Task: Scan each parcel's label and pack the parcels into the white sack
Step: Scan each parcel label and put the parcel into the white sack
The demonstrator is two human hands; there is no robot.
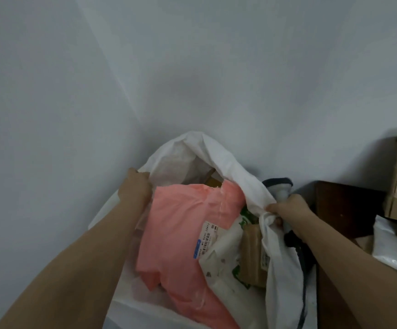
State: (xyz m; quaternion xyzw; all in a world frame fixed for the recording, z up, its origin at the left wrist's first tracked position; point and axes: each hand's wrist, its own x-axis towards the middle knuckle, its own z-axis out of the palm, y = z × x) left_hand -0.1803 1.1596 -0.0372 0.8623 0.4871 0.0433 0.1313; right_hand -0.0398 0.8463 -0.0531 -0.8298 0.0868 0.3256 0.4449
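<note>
Both rims of the white sack (228,160) are gripped, left hand (134,186) and right hand (287,208) clamped opposite; the pink parcel (180,233) lies lengthwise between, nearer the left.

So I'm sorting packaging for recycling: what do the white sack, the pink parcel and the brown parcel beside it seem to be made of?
White sack: looks like woven plastic, matte, faint weave texture. Pink parcel: thin plastic mailer, creased, slight sheen. Brown parcel: probably cardboard or kraft paper, dull.
</note>
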